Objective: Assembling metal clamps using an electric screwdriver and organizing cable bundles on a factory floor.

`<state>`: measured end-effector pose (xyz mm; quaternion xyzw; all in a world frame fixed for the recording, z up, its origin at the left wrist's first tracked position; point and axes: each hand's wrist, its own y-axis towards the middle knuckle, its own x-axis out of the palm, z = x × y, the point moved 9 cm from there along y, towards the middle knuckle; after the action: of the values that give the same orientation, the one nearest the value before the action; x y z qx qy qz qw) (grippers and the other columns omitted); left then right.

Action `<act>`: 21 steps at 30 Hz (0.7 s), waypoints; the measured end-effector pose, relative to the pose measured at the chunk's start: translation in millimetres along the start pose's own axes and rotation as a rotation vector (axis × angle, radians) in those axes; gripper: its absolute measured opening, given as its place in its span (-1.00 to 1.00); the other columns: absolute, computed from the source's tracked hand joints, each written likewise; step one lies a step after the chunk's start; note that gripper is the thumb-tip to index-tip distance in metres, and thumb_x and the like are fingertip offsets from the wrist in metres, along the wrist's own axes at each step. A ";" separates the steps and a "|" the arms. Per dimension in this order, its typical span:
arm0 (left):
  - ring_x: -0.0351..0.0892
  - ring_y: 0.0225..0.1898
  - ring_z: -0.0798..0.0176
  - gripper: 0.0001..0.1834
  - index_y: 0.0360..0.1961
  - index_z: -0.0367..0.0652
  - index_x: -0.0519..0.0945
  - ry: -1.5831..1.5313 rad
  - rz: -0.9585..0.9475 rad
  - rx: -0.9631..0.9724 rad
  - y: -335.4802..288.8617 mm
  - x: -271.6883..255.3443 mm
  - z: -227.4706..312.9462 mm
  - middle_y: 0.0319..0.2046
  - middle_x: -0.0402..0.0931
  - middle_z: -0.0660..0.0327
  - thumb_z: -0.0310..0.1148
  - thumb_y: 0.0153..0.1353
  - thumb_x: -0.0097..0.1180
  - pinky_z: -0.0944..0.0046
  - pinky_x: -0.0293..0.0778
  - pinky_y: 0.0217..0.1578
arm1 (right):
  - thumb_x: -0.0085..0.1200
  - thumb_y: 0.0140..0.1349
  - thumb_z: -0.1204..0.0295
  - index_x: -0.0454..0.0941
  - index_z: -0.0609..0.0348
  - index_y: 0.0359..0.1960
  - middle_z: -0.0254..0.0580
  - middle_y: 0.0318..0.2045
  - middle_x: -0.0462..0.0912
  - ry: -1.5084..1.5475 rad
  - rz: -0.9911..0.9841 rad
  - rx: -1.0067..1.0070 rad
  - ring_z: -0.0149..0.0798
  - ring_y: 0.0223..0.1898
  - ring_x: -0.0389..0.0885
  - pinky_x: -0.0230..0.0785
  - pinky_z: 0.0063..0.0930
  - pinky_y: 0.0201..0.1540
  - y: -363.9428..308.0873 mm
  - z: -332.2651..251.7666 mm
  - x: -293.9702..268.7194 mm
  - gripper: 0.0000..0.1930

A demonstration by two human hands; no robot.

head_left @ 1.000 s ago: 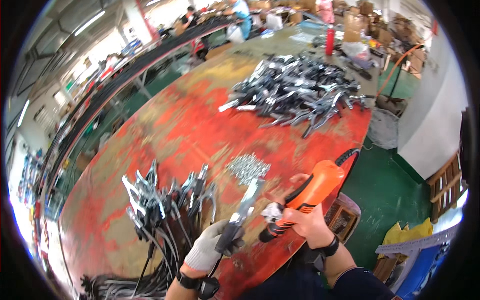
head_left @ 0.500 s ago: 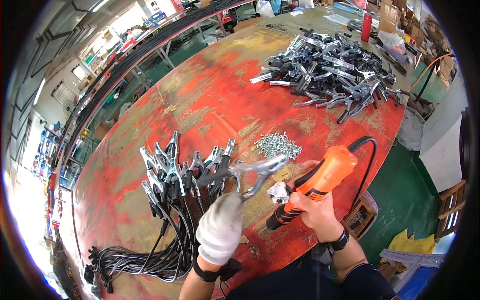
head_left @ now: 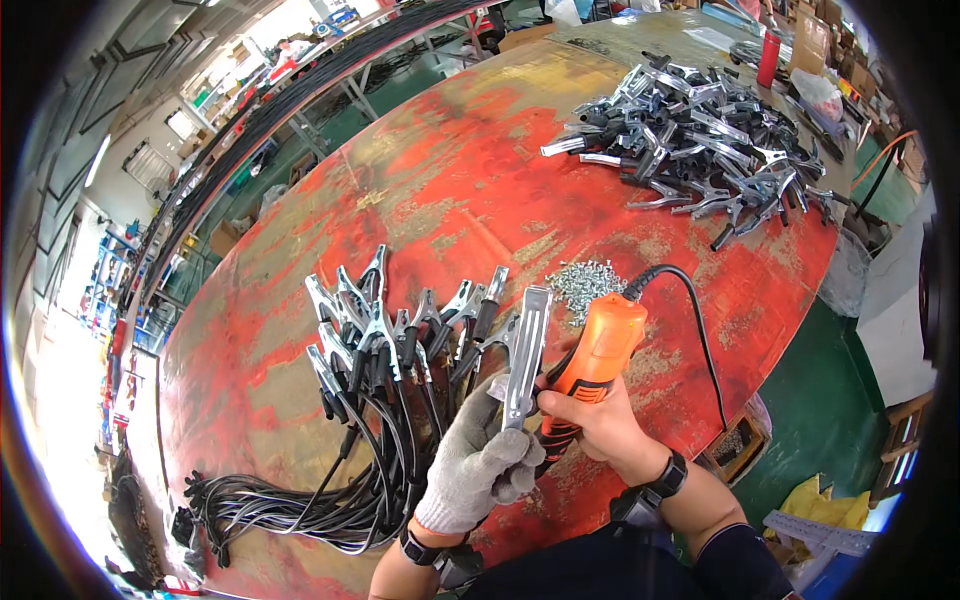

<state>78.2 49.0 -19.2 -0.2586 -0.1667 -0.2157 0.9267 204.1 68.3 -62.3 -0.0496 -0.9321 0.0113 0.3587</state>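
Note:
In my gloved left hand (head_left: pixel 470 465) is a metal spring clamp (head_left: pixel 526 355), held upright with its ridged jaw pointing away from me. My bare right hand (head_left: pixel 605 425) is wrapped round an orange and black electric screwdriver (head_left: pixel 603 345), its dark nose pointing down close beside the left fingers. The tool's tip is hidden behind the glove. Left of my hands lie several clamps (head_left: pixel 375 325) joined to a bundle of black cables (head_left: pixel 300 515). Just beyond the screwdriver sits a small heap of silver screws (head_left: pixel 585 285).
A large pile of loose clamps (head_left: pixel 700 140) covers the table's far right, with a red bottle (head_left: pixel 769 58) behind it. The screwdriver's black cord (head_left: pixel 700 320) loops down over the right edge of the worn red table (head_left: pixel 300 230). Below that edge stands a wooden box (head_left: pixel 740 445).
My left hand has turned the clamp from slanting to upright. The screwdriver has come left and steeper, close to the clamp. The view has shifted slightly.

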 end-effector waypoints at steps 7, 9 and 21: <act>0.32 -0.64 0.44 -0.43 0.22 -0.10 0.26 -0.111 0.023 0.061 8.7 0.5 -9.2 -0.52 0.41 0.26 -0.41 0.17 0.12 0.49 0.15 -0.67 | 0.27 0.05 0.66 0.33 0.19 0.05 -0.28 -0.08 0.51 -0.378 -0.130 -0.099 -0.45 -0.30 0.62 0.50 -0.51 -0.25 4.0 -22.2 8.1 -0.48; 0.51 -0.45 0.30 -0.44 0.21 -0.09 0.24 -0.199 -0.035 0.034 11.4 -3.1 -16.4 -0.30 0.47 0.12 -0.46 0.18 0.09 0.44 0.37 -0.64 | 0.27 0.04 0.66 0.36 0.22 0.04 -0.24 -0.07 0.54 -0.375 -0.012 -0.225 -0.47 -0.37 0.60 0.47 -0.54 -0.31 -0.3 -52.2 7.2 -0.50; 0.57 -0.23 0.34 -0.59 0.14 -0.33 0.32 -0.018 0.099 0.064 27.6 -13.6 -12.7 -0.18 0.50 0.12 -0.45 0.28 -0.02 0.44 0.57 -0.41 | 0.33 -0.07 0.64 -0.06 -0.19 0.25 -0.42 -0.24 0.30 -0.011 0.018 -0.929 -0.47 -0.61 0.38 0.27 -0.51 -0.49 -68.9 -160.6 33.3 -0.06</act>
<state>82.6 67.6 -46.5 -0.2388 -0.1690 -0.1621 0.9424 281.3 0.8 83.1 -0.2130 -0.8398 -0.4039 0.2936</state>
